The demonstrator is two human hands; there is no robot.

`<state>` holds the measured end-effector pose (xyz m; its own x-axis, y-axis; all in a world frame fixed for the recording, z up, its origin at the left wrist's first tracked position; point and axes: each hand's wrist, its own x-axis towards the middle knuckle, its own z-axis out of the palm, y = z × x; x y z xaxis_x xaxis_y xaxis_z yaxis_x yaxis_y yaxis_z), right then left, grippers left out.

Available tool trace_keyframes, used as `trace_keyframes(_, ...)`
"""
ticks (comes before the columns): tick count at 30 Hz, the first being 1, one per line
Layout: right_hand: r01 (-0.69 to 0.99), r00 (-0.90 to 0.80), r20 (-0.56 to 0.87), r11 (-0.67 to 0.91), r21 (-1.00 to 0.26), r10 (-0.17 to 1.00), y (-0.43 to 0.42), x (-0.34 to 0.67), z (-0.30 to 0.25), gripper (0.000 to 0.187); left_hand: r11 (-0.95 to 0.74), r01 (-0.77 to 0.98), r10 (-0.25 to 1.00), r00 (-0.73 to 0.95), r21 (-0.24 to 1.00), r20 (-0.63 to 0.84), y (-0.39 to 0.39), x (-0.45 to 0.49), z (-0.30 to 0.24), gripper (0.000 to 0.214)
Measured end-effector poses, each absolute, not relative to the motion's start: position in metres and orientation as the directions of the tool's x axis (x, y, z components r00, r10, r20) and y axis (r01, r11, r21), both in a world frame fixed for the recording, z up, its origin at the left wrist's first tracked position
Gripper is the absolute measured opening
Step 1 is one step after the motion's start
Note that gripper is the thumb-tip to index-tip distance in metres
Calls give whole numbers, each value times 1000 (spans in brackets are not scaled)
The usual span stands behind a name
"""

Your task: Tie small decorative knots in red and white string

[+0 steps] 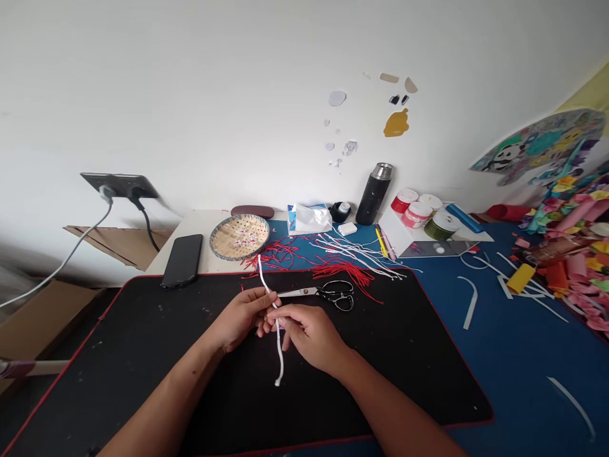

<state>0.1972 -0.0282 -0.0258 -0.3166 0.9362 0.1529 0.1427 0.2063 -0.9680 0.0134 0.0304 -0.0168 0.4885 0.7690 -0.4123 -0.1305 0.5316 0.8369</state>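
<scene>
A short white cord (280, 355) runs between my hands, its upper end pointing toward the basket and its lower end hanging over the black mat (409, 362). My left hand (245, 315) pinches it near the middle, thumb and fingers closed. Close beside it, my right hand (309, 330) grips the same cord just below, fingertips together. What the fingers cover at the join is hidden. Just beyond both hands lie scissors (328, 292) with black handles, the blades pointing at my left fingers.
Red cords (345, 270) and white cords (361, 251) lie behind the scissors. A woven basket (219, 238) holds small red-and-white pieces. Nearby are a phone (183, 260), tissues (311, 219), a black thermos (375, 195) and paint jars (417, 214). Paper flowers (590, 254) crowd the right.
</scene>
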Motion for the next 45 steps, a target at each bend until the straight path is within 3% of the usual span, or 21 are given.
trace_keyframes(15,255,-340,175,270,-929,924,-28,200,-22,27,508,-97,759,521,856,-391,27,16,-14,40)
trace_keyframes(26,205,-280,165,227,-952,946,-27,200,-22,26,575,-167,739,527,801,-420,29,13,-11,40)
trace_keyframes(45,292,-337,199,303,-907,920,-30,202,-20,33,651,-180,683,563,737,-465,30,8,-10,31)
